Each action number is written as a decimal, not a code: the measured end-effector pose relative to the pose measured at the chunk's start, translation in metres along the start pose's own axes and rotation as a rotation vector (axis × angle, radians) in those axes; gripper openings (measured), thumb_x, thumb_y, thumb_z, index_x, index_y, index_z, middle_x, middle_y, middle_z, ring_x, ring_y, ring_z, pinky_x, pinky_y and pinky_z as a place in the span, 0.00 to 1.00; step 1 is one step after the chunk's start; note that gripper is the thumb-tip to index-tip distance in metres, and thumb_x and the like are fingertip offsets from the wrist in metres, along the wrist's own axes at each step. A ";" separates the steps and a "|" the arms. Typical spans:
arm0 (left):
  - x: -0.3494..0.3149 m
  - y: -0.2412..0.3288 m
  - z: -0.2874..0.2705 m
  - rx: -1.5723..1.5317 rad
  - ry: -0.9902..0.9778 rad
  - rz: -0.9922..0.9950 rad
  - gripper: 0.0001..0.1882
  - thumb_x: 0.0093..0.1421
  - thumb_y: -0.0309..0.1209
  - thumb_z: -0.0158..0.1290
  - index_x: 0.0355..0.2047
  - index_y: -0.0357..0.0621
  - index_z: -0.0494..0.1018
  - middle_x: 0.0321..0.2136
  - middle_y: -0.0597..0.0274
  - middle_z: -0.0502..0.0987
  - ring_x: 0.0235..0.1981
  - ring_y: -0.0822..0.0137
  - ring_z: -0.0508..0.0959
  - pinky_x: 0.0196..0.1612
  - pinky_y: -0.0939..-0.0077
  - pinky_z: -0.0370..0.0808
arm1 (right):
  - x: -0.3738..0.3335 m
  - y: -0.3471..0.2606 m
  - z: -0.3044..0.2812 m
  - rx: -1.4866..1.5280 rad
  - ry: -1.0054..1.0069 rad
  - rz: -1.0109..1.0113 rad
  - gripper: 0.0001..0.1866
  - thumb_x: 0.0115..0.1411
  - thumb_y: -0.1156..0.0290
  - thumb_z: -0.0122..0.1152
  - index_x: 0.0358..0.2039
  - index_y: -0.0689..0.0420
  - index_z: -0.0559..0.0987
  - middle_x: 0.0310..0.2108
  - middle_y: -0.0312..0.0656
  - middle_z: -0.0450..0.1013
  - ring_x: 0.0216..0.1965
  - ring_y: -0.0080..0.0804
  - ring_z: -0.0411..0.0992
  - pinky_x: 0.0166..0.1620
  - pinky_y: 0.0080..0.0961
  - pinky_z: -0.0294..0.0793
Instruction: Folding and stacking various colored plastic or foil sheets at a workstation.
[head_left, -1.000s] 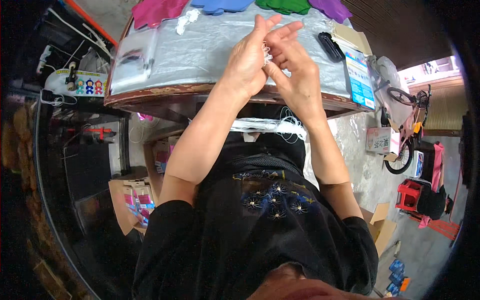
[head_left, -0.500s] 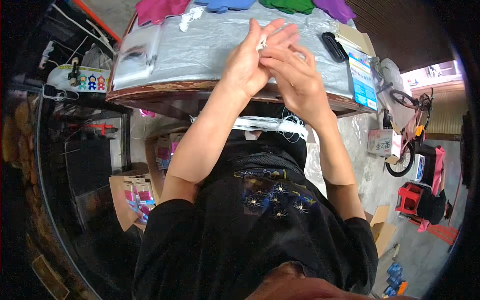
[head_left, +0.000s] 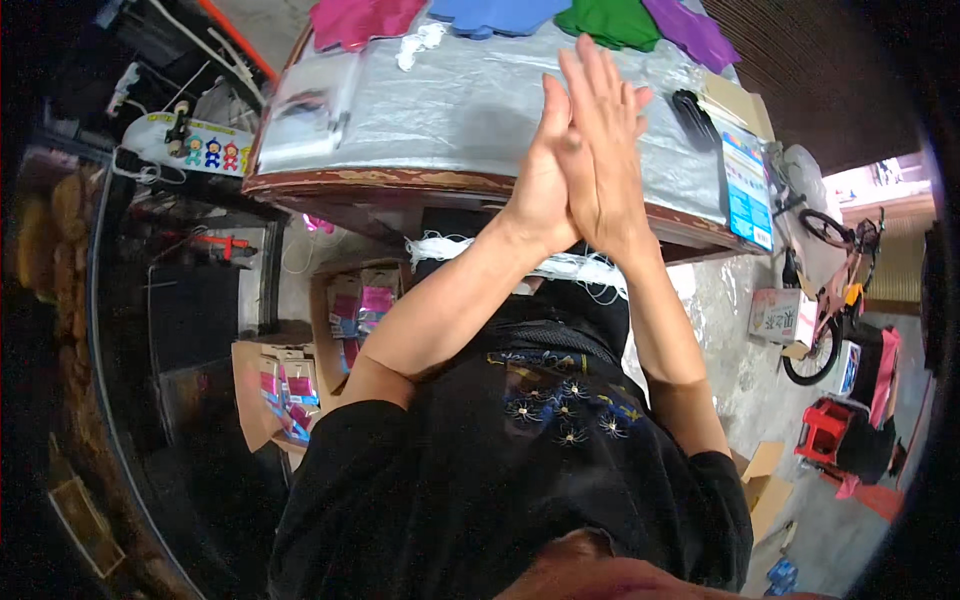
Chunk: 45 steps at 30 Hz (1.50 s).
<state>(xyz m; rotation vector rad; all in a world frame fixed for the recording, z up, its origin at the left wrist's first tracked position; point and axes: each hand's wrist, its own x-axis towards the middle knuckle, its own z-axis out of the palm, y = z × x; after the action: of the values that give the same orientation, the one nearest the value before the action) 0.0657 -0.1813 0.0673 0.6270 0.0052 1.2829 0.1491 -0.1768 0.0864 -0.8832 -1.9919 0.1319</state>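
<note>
My left hand (head_left: 541, 185) and my right hand (head_left: 613, 165) are pressed palm to palm above the table's near edge, fingers stretched upward. The left thumb stands apart; the right hand covers most of the left fingers. Whatever lies between the palms is hidden. Below my wrists, a bundle of white string (head_left: 590, 268) lies across my lap. A smaller white string bundle (head_left: 421, 43) rests on the grey-covered table (head_left: 430, 125). Along its far side lie flat pieces in pink (head_left: 365, 20), blue (head_left: 497, 14), green (head_left: 608, 22) and purple (head_left: 692, 32).
Clear plastic bags (head_left: 302, 112) lie at the table's left. A black object (head_left: 695, 118) and a blue printed card (head_left: 748, 190) are at its right. Open cardboard boxes of pink-and-blue packs (head_left: 290, 392) stand on the floor at left; a bicycle (head_left: 830, 290) and red stool (head_left: 828, 432) are at right.
My right fingers were bent over a small white thing in my left palm; now both palms are pressed together and it is out of sight. The whole view has shifted slightly.
</note>
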 end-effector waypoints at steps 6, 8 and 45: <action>-0.005 0.016 -0.001 0.110 -0.041 -0.124 0.40 0.72 0.63 0.33 0.76 0.58 0.45 0.75 0.59 0.51 0.74 0.61 0.54 0.74 0.52 0.52 | -0.001 -0.030 0.010 0.040 -0.183 -0.287 0.38 0.74 0.40 0.30 0.72 0.52 0.63 0.75 0.50 0.53 0.76 0.51 0.46 0.75 0.50 0.33; -0.005 0.004 0.002 -0.032 0.033 -0.087 0.37 0.72 0.59 0.37 0.73 0.52 0.52 0.71 0.55 0.58 0.71 0.59 0.59 0.73 0.55 0.54 | 0.008 -0.019 0.007 -0.042 -0.149 -0.261 0.37 0.74 0.40 0.30 0.72 0.51 0.63 0.75 0.48 0.53 0.77 0.50 0.46 0.75 0.50 0.31; 0.022 0.121 -0.112 0.791 0.477 0.241 0.29 0.74 0.44 0.46 0.69 0.41 0.60 0.70 0.45 0.60 0.70 0.52 0.61 0.70 0.58 0.59 | 0.051 0.045 0.108 0.343 -0.255 0.180 0.08 0.61 0.75 0.66 0.40 0.63 0.84 0.36 0.43 0.80 0.36 0.30 0.77 0.40 0.26 0.76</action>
<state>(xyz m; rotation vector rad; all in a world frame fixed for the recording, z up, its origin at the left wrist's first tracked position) -0.0729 -0.0962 0.0342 0.9903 0.8886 1.6379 0.0717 -0.0853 0.0423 -0.8497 -2.0338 0.6980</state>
